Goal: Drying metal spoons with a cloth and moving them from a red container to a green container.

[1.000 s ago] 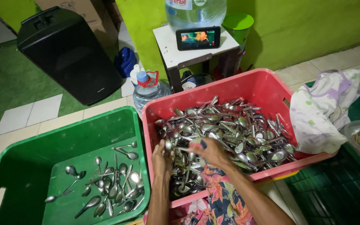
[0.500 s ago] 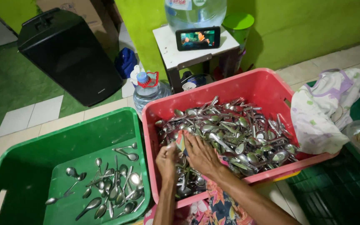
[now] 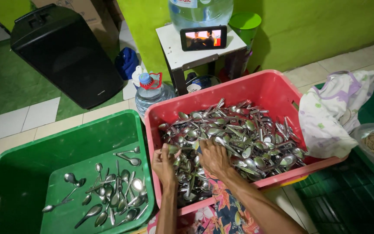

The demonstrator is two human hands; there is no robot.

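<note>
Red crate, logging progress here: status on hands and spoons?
Left hand grips spoons at red crate near edge. Right hand buried in spoon pile. Green crate alongside holds a few spoons. Nothing blocking.

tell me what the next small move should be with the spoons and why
Probably close the left hand on a few spoons and carry them left to the green crate. Both hands are already buried in the heap in the red crate, the right hand spreading it, and the green crate holds only a thin scatter of sorted spoons.
</note>
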